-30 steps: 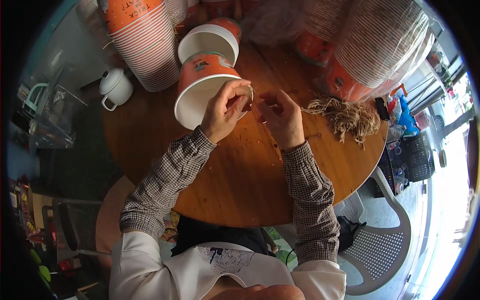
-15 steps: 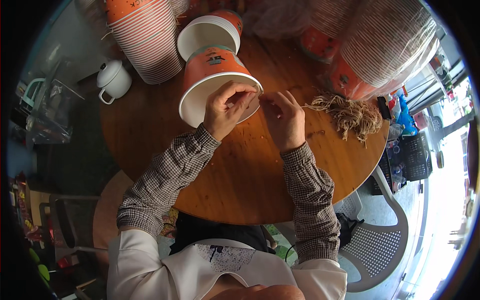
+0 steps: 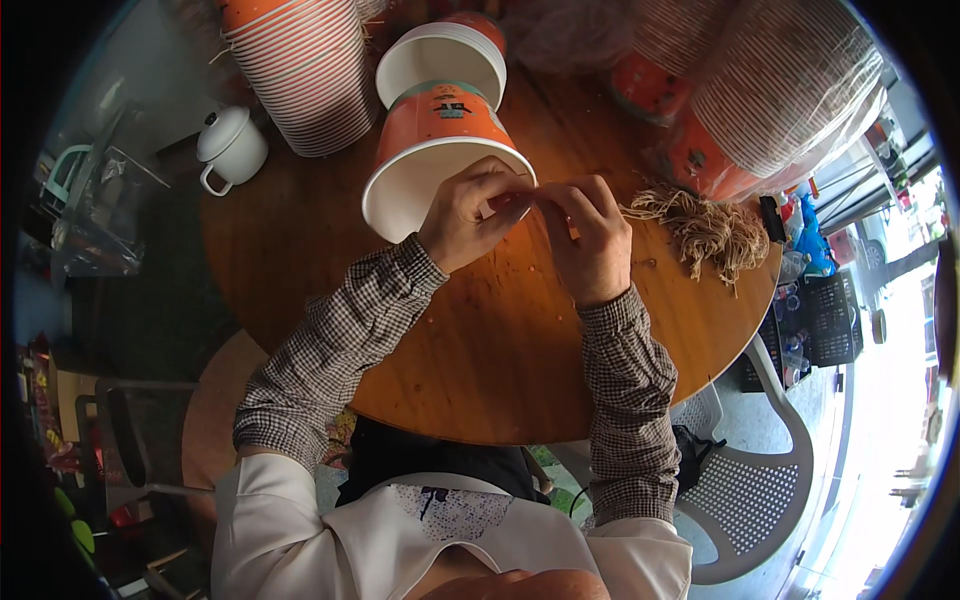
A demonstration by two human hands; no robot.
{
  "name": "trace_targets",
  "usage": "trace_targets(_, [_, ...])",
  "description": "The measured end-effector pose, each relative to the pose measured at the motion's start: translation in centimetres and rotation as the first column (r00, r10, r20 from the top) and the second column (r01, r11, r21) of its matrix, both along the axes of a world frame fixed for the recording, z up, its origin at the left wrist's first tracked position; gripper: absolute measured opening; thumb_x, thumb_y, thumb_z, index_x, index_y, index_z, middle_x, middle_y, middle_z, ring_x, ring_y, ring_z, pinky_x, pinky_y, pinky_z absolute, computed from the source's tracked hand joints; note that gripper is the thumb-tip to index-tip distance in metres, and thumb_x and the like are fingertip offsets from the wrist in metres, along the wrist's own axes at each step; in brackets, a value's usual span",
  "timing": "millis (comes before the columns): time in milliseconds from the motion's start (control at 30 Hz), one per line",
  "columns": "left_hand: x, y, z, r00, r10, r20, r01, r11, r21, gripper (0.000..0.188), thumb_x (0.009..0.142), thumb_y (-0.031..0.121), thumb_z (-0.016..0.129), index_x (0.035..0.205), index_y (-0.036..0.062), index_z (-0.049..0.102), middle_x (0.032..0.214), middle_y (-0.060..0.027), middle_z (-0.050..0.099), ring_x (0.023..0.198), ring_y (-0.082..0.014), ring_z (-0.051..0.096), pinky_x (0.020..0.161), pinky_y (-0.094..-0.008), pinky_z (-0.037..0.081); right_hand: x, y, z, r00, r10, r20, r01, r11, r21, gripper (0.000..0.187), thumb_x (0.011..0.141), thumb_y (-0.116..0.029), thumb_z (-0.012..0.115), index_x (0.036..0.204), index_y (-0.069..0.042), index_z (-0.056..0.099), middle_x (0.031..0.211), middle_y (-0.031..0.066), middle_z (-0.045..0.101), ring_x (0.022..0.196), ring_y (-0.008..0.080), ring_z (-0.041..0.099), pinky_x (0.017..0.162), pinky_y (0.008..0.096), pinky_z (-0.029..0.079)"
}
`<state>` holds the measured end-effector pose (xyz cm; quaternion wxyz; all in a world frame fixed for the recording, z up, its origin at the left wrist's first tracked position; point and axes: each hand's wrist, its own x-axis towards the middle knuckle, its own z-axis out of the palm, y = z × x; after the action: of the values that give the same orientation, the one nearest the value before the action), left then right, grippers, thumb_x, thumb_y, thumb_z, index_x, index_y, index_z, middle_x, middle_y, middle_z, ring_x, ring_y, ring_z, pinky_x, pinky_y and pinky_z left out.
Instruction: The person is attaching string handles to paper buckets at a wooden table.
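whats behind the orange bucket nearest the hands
A stack of similar buckets, white inside showing; the nearest bucket covers the lower part of its opening, so that part cannot be seen.

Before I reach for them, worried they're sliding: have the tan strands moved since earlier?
No: against the table's right edge, the tan strands keep their place; both shift slightly in view together.

Both my grips meet at the fingertips — left grip (image 3: 474, 214), right grip (image 3: 592, 236), anything pinched there is too tiny to see. Orange bucket (image 3: 445, 116) tipped over just beyond, on the table (image 3: 480, 350) — tan strings (image 3: 722, 238) to my right.
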<state>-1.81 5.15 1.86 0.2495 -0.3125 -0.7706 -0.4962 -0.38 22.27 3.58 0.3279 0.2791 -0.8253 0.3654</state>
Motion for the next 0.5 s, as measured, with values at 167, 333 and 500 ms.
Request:
trace_targets(167, [0.1,0.3,0.4,0.996,0.044,-0.083,-0.044,0.999,0.004,0.011,0.089,0.005,0.063,0.099,0.0017,0.066,0.085,-0.0041,0.063,0.075,-0.0128,0.063,0.062,-0.0241,0.052,-0.2,0.3,0.3,1.000,0.013,0.008,-0.012,0.999,-0.040,0.011,0.081,-0.007,0.068,0.092,-0.010,0.067,0.085,0.0053,0.059,0.069,0.0245,0.063,0.058,0.0337,0.052])
trace_targets(333, [1.1,0.7,0.9,0.966,-0.144,0.214,0.067,0.941,0.330,0.013,0.094,0.005,0.056,0.101,-0.0020,0.064,0.079,0.0000,0.061,0.067,-0.0055,0.056,0.057,-0.0206,0.047,0.2,0.4,0.5,0.998,0.031,-0.050,-0.033,0.998,-0.045,0.015,0.079,-0.005,0.069,0.093,-0.010,0.069,0.086,0.0060,0.059,0.070,0.0237,0.063,0.058,0.0337,0.053])
trace_targets(500, [0.5,0.5,-0.9,0.934,-0.223,0.277,0.154,0.956,0.251,0.013,0.093,0.007,0.058,0.101,-0.0011,0.066,0.078,-0.0005,0.062,0.065,-0.0046,0.055,0.056,-0.0206,0.046,0.3,0.3,0.7,0.998,0.028,-0.064,-0.033,0.997,-0.073,0.017,0.078,-0.002,0.070,0.092,-0.010,0.069,0.088,0.0059,0.058,0.070,0.0232,0.063,0.058,0.0334,0.052])
